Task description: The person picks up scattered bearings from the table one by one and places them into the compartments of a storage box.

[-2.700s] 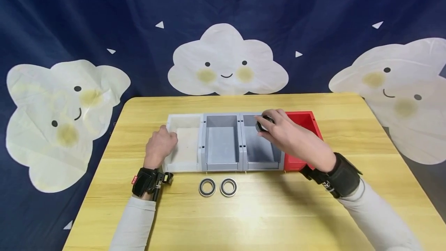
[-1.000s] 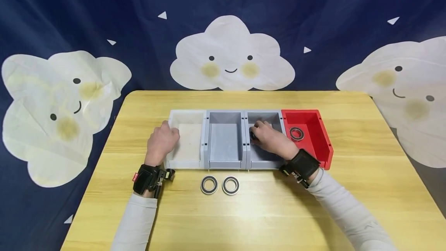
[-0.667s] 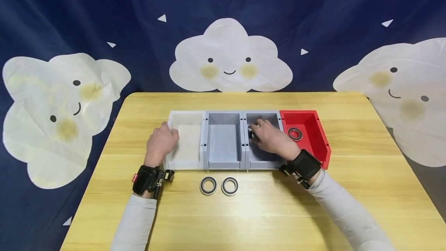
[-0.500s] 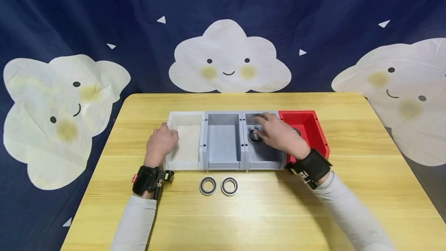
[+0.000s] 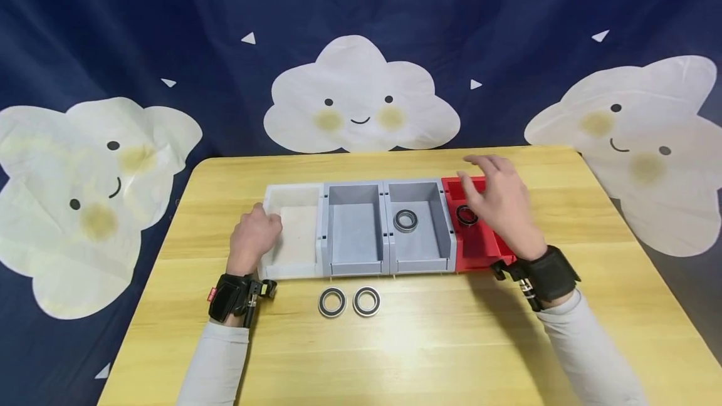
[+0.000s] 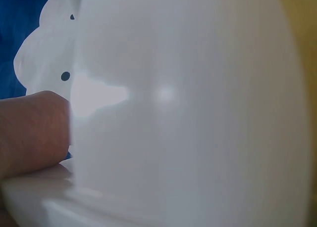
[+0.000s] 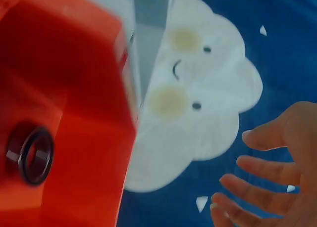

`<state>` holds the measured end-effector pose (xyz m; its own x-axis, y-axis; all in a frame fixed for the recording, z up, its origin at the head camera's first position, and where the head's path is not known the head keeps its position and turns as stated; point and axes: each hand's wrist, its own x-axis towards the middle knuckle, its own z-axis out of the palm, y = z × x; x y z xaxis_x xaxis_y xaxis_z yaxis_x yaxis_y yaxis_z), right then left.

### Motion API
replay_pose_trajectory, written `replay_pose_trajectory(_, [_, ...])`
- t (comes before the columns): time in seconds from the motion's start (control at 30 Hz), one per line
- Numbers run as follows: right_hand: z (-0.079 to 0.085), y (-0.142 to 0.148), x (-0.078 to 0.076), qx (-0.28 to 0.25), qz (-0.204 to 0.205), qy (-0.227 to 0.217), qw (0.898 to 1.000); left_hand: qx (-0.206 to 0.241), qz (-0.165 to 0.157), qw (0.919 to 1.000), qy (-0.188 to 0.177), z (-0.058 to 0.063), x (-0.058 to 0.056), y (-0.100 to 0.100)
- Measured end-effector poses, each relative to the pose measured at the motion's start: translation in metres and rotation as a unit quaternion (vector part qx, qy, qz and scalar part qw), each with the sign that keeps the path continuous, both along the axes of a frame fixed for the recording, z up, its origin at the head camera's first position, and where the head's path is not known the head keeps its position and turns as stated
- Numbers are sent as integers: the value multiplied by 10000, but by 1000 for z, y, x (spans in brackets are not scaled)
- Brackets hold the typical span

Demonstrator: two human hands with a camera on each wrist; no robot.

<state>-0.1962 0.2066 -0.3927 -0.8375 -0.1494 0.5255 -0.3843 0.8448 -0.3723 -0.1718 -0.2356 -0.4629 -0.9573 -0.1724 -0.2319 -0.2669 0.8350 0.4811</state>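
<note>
My left hand (image 5: 254,238) grips the left wall of the white bin (image 5: 271,267); in the left wrist view a thumb or finger (image 6: 34,133) lies against the bin's wall, which fills most of that view. Above the red bin (image 5: 467,260) hovers my right hand (image 5: 504,204), its fingers spread and holding nothing. A ball bearing (image 5: 466,215) lies inside the red bin, and the right wrist view shows this bearing (image 7: 35,156) too. Another bearing (image 5: 405,221) lies flat in the right grey bin (image 5: 423,265).
Two more bearings, one left (image 5: 332,302) and one right (image 5: 366,301), lie side by side on the wooden table (image 5: 316,362) in front of the bins. The left grey bin (image 5: 356,267) stands between the white bin and the other grey one. A cloud-print curtain (image 5: 496,17) hangs behind.
My right hand carried a bearing down into the right grey bin, let it go there, then rose and moved right over the red bin. My left hand keeps its place on the white bin.
</note>
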Motion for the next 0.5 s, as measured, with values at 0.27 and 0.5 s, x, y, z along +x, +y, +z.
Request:
replay_pose_trajectory(0.27, [-16,36,10,-33,-1135,-846,9899,14,24,10000,31,0,2,0])
replay_pose_trajectory(0.5, [-40,53,11,93,-1860,-2116,9595,-6,1,10000,26,0,1,1])
